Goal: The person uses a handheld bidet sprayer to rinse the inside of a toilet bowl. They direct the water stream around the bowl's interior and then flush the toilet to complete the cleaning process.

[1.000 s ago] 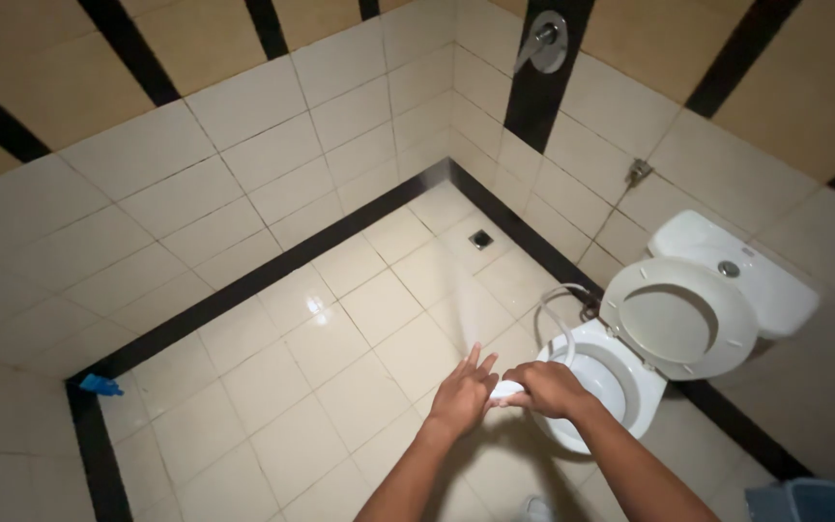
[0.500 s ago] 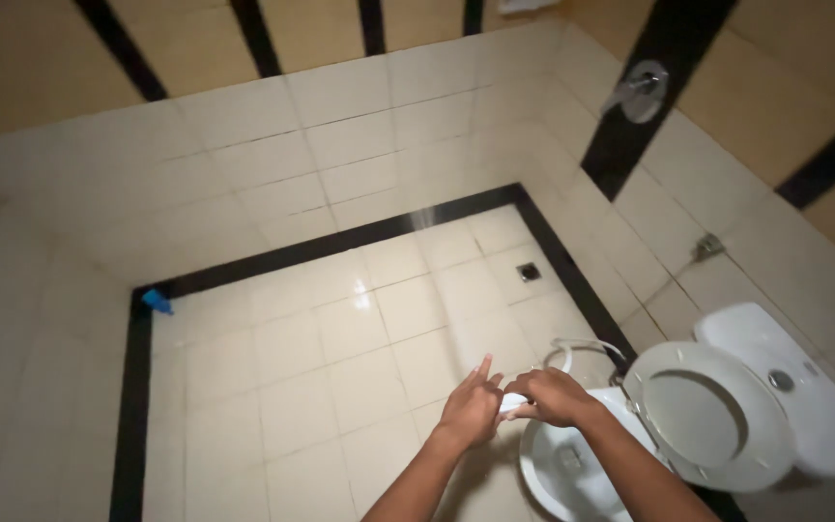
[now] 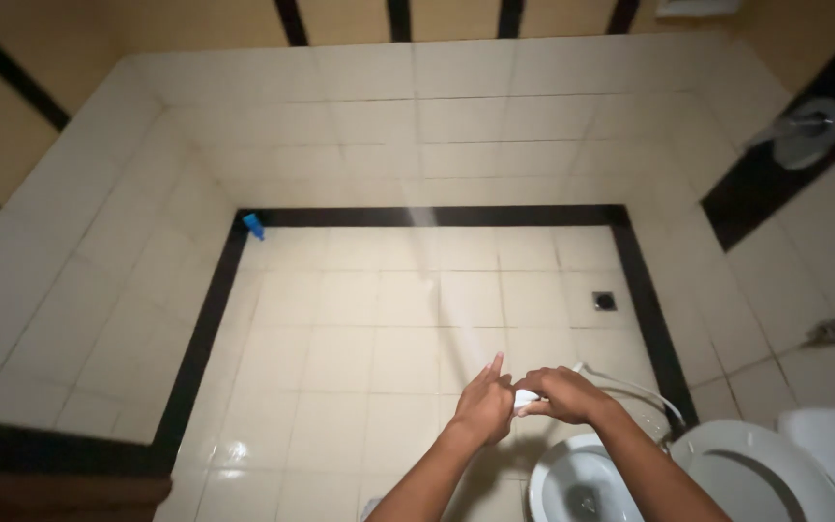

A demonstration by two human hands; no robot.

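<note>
My left hand [image 3: 483, 406] and right hand [image 3: 561, 394] meet at lower centre, both closed around a small white spray nozzle [image 3: 526, 397]. The open toilet bowl [image 3: 582, 483] sits just below; a floor drain [image 3: 605, 301] lies above, a blue object [image 3: 254, 225] upper left.

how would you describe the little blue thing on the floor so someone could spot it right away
Follow the black tile border that frames the pale floor to its far left corner, below the tiled wall. The small blue object lies right on that corner. It is the only blue thing there, far from the floor drain on the opposite side.
</note>
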